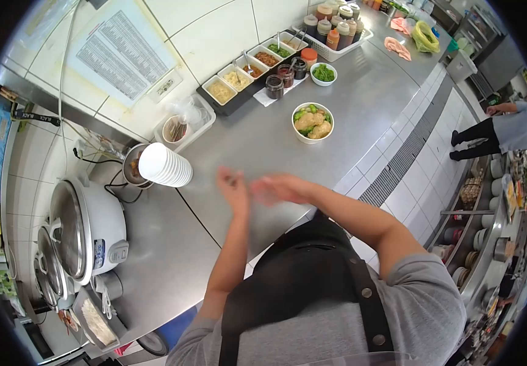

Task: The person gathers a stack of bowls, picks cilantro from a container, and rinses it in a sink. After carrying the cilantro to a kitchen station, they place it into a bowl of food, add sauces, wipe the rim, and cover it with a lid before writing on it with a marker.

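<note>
While my left hand (234,190) and right hand (274,188) hover empty, palms together, above the tabletop (263,140), the filled bowl (312,122) sits beyond; a careless reach could topple the stacked bowls (164,165).

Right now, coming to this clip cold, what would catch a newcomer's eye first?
The person's left hand and right hand meet, blurred and empty, over the middle of the steel counter. Just beyond them stands a white bowl of food with green and pale pieces, alone on the bare steel. To the left, a stack of white bowls lies tipped on its side beside a big rice cooker.
</note>
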A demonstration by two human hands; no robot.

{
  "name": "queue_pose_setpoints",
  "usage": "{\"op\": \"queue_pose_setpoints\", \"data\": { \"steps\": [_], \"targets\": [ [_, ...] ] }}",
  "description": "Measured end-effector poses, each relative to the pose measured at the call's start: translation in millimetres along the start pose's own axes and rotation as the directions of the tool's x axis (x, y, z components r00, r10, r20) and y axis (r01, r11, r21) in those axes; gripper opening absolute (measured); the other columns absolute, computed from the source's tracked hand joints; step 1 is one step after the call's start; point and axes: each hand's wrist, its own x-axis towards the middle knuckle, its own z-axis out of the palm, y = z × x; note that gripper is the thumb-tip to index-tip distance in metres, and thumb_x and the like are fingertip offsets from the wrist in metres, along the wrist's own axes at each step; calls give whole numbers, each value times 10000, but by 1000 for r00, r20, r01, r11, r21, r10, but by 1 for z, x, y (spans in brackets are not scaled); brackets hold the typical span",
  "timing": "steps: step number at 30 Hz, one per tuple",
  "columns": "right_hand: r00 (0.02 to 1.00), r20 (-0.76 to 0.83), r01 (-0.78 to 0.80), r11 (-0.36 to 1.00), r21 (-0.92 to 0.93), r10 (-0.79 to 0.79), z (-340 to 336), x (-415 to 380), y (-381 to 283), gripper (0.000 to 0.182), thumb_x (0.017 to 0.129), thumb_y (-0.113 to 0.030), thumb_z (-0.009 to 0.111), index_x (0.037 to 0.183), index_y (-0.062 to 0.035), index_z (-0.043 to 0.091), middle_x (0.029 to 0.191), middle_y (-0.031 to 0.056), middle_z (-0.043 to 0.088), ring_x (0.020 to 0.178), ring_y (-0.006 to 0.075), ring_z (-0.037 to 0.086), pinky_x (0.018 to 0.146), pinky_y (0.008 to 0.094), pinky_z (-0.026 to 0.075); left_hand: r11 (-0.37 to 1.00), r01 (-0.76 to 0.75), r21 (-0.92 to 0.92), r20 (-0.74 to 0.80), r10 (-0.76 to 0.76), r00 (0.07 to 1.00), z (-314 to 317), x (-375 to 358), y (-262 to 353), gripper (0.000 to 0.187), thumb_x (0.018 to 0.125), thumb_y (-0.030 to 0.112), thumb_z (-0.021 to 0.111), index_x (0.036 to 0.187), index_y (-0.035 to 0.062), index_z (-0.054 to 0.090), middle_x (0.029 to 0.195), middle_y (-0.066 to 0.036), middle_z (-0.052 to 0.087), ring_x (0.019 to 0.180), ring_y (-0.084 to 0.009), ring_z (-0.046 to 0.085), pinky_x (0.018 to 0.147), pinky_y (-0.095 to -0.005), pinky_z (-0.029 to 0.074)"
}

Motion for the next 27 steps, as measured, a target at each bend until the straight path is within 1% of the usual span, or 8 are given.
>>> {"op": "queue_pose_setpoints", "data": {
  "steps": [4, 8, 11, 13, 16, 24, 25, 27],
  "targets": [
    [891, -395, -185, 973, 137, 225, -59, -164, 72, 584, 999, -518, 469, 1304, -31, 575, 1235, 153, 634, 1130, 233, 586, 996, 394, 450, 991, 85, -99, 576, -12, 817, 79, -20, 28, 644, 941, 39, 588, 1507, 102, 288, 1246, -147, 568, 1013, -253, 612, 899, -345, 508],
    [301, -953, -388, 908, -159, -38, -167, -328, 212, 396, 854, -394, 714, 959, -13, 689, 756, 80, 679, 732, 214, 657, 609, 356, 503, 768, 609, -197, 646, -366, 670, 140, -11, 73, 769, 869, -141, 444, 1546, 98, 169, 1318, -256, 488, 1134, -352, 595, 998, -408, 513],
    [42, -966, -916, 376, -139, -255, -290, -511, 414, 325, 845, -314, 650, 942, -11, 716, 994, 212, 704, 918, 362, 670, 766, 453, 530, 686, 678, -265, 639, -401, 656, 166, 2, 63, 862, 774, -209, 364, 1548, 85, 124, 1325, -305, 457, 1129, -395, 599, 1030, -449, 514],
    [-29, -978, -889, 453, -69, -206, -293, -605, 499, 320, 911, -293, 518, 1084, -116, 721, 1083, 123, 714, 1023, 338, 671, 836, 461, 550, 672, 676, -303, 666, -358, 654, 183, 18, 68, 890, 726, -221, 324, 1542, 71, 119, 1327, -328, 442, 1130, -427, 595, 1028, -482, 519],
    [-473, -722, -208, 732, 649, 505, -236, -641, 438, 270, 900, -248, 544, 1007, -71, 718, 999, 149, 717, 918, 319, 695, 760, 475, 567, 642, 698, -318, 639, -399, 657, 203, 18, 69, 868, 720, -234, 299, 1521, 61, 145, 1340, -371, 415, 1174, -479, 566, 1024, -509, 523],
    [-82, -966, -711, 665, 229, 246, -362, -598, 413, 501, 776, -458, 759, 911, 20, 695, 935, 220, 707, 956, 366, 677, 844, 436, 539, 673, 700, -241, 648, -425, 632, 328, 22, 106, 894, 730, -252, 307, 1526, 89, 84, 1332, -389, 406, 1145, -474, 586, 988, -502, 555],
    [235, -969, -836, 523, -163, 74, -403, -577, 397, 476, 787, -459, 736, 923, -4, 704, 954, 218, 702, 933, 385, 670, 824, 447, 538, 679, 698, -227, 670, -411, 618, 345, 25, 109, 881, 749, -248, 316, 1527, 90, 76, 1336, -386, 406, 1137, -470, 593, 987, -502, 556],
    [333, -896, -684, 580, -443, -293, -417, -538, 308, 385, 817, -397, 678, 887, -20, 699, 924, 206, 700, 912, 390, 660, 820, 468, 528, 683, 695, -226, 677, -402, 616, 387, 30, 112, 868, 779, -235, 334, 1534, 103, 69, 1319, -373, 439, 1132, -466, 599, 975, -483, 563]
  ]
}}
